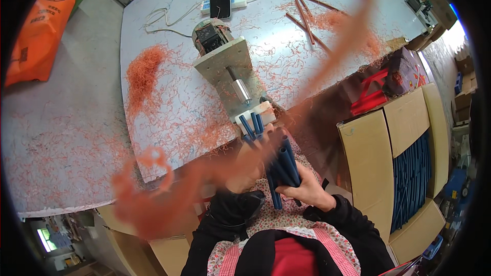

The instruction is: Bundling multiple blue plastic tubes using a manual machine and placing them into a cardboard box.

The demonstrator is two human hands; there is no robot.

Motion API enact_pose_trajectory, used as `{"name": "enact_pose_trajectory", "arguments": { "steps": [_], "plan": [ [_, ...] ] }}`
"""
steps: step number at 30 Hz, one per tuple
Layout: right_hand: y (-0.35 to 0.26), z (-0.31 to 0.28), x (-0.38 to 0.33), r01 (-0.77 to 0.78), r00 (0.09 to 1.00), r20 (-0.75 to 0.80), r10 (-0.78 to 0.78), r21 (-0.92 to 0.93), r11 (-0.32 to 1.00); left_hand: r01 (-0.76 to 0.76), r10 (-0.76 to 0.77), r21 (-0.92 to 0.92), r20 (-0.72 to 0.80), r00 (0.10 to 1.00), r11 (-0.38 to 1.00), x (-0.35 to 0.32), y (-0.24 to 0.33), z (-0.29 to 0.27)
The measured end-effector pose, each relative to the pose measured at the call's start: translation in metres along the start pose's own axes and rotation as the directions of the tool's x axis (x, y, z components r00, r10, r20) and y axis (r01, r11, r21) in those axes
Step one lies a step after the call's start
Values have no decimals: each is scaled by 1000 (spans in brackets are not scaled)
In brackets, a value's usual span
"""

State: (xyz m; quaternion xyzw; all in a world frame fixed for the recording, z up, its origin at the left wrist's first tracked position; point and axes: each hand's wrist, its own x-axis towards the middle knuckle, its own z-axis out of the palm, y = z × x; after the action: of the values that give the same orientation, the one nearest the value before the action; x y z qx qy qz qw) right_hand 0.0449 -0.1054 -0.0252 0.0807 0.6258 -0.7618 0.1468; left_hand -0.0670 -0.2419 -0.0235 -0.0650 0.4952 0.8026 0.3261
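Note:
A bundle of dark blue tubes is held in front of my apron, between both hands. My right hand wraps round the lower right side of the bundle. On the other side, my left hand is closed around several tubes whose upper ends lean toward the machine; a blurred orange strand crosses part of that hand. Just beyond the tube ends is a small motor-driven machine with a metal cylinder on its shaft and a white block at its near end.
Orange shavings cover much of the white table. A phone lies on a white power strip. Several reddish-brown rods lie at the far right. An open cardboard box beside me holds many blue tubes.

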Motion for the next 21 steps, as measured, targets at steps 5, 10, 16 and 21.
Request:
{"name": "enact_pose_trajectory", "arguments": {
  "steps": [5,10,16,21],
  "plan": [
    [0,2,1,72,997,-29,-72,-2,997,24,-24,4,147,989,1000,4,11,6],
    [-10,-1,-2,89,986,-136,-92,-34,995,44,-39,153,-38,999,987,1,10,3],
    [-17,1,5,65,996,-64,-62,60,996,-21,20,100,19,1000,995,-7,-7,-8],
    [-16,3,21,-18,998,-59,31,208,978,2,-1,7,-72,997,1000,6,1,0]
  ]
}}
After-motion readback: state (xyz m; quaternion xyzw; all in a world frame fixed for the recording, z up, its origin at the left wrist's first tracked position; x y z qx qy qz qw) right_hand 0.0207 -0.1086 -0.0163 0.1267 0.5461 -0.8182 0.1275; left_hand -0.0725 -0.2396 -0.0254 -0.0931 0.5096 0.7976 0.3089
